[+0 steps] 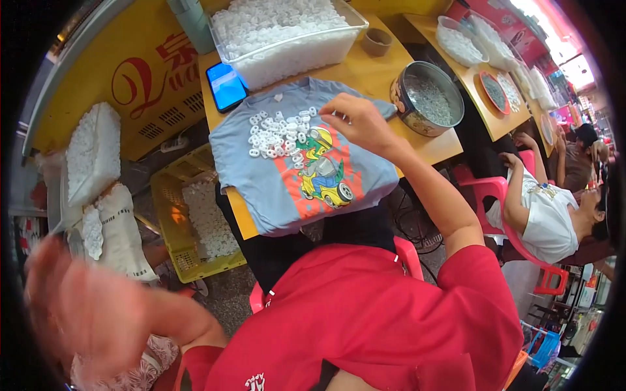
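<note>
A grey-blue T-shirt with a colourful cartoon print lies spread over the table's front edge. On it is a loose heap of small white plastic pieces, several showing two dark holes. My right hand hovers at the heap's right side, fingers curled and thumb and index close to its edge pieces. Whether something tiny sits between those fingertips I cannot make out. My left hand is raised at the lower left, away from the table and smeared by motion, so its fingers cannot be read.
Behind the shirt stand a clear bin heaped with white pieces, a phone and a small brown bowl. A round tin holds greyish bits. A yellow crate sits on the floor at left. Seated people work at right.
</note>
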`<state>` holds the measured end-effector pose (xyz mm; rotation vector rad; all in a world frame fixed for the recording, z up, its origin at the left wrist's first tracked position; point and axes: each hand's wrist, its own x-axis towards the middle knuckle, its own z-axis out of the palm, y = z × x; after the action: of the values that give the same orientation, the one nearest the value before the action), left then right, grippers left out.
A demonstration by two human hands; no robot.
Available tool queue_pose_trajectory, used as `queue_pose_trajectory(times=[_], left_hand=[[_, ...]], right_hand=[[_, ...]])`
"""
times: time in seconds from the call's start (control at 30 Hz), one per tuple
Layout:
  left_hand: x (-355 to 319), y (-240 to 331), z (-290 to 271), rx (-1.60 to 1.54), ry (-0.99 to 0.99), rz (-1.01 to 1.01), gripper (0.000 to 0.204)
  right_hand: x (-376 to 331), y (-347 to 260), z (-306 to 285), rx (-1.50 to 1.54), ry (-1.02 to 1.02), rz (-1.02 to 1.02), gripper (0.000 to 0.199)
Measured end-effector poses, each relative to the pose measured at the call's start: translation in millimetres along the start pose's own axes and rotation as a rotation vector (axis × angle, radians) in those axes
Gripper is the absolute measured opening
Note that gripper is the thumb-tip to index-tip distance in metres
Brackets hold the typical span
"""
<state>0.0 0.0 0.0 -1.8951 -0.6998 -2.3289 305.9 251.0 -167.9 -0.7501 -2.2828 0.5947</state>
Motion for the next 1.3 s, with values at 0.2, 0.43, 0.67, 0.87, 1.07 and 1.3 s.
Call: queue_pose_trajectory(times=[0.2, 0.43, 0.67, 0.87, 1.07, 1.3], left_hand=[[-111, -95, 47, -0.073, -0.233, -0.538, 0.055], [-154, -96, 51, -0.036, -0.285, -0.905, 0.036], [-185, -90, 26, 0.139, -0.127, -1.13, 0.03], [-195, -86, 27, 0.134, -0.094, -1.143, 0.029], [-188, -86, 42, 0.127, -0.193, -1.141, 0.031], [-189, -84, 55, 0.008, -0.206, -1.133, 0.026]], right_hand=[[24, 30, 26, -0.111, -0.046, 0.039, 0.012], [64, 46, 53, -0.111, -0.117, -0.061, 0.013], [48, 10, 39, 0.056, -0.412, -0.146, 0.012], [25, 6, 32, 0.007, -0.466, -0.282, 0.011], [-1, 0, 31, 0.003, -0.47, -0.285, 0.012], [-27, -9, 46, -0.096, -0.33, -0.219, 0.013]])
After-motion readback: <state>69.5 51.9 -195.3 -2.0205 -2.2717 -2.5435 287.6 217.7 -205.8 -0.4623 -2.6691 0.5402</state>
